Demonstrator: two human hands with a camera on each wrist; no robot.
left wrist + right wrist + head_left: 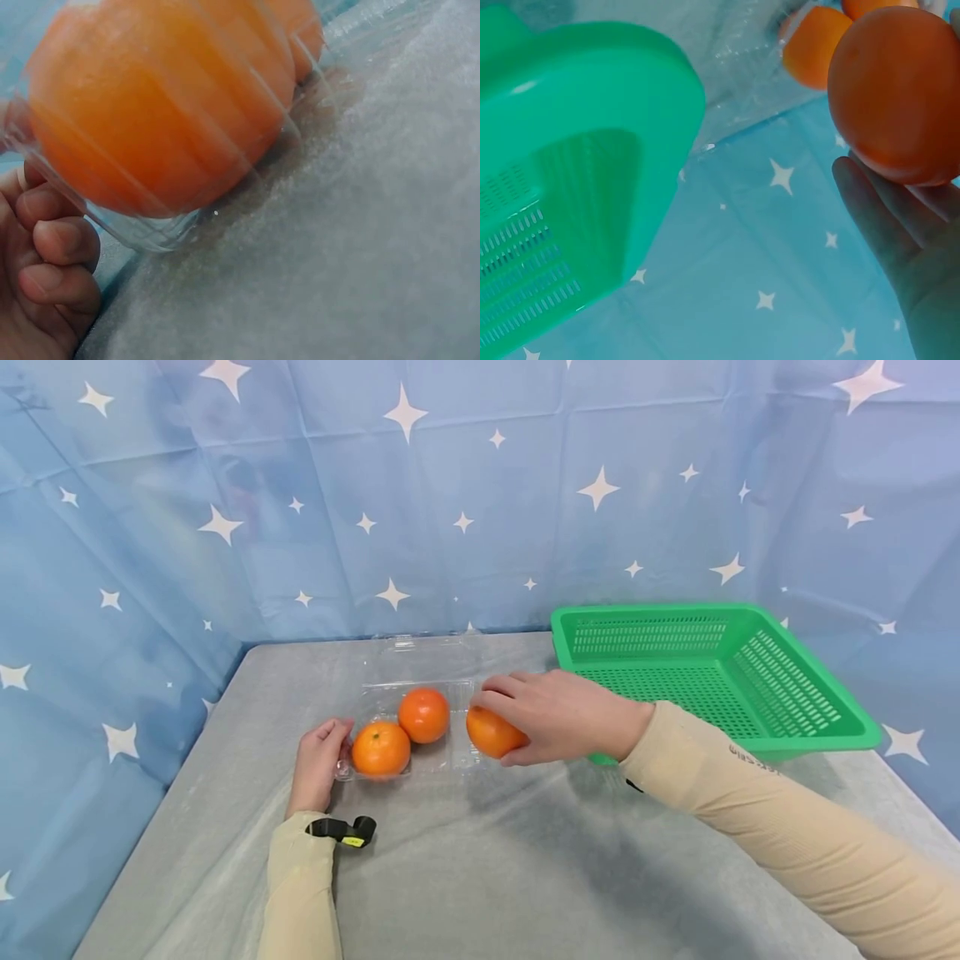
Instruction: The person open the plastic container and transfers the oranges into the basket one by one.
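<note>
A clear plastic clamshell box (442,758) lies on the table with its transparent lid (420,652) folded back. Two oranges sit inside, one at the front left (381,749) and one behind it (423,715). My left hand (318,762) pinches the box's left edge, its other fingers curled beside the wall in the left wrist view. Over the box's right end, my right hand (558,714) grips a third orange (495,732), fingers around its top and far side. That orange (896,97) also shows up close in the right wrist view.
To the right stands a green slatted plastic basket (817,744), its near left corner just behind my right wrist. A grey cloth covers the table (465,877). Behind it hangs a blue curtain (510,510) with white stars.
</note>
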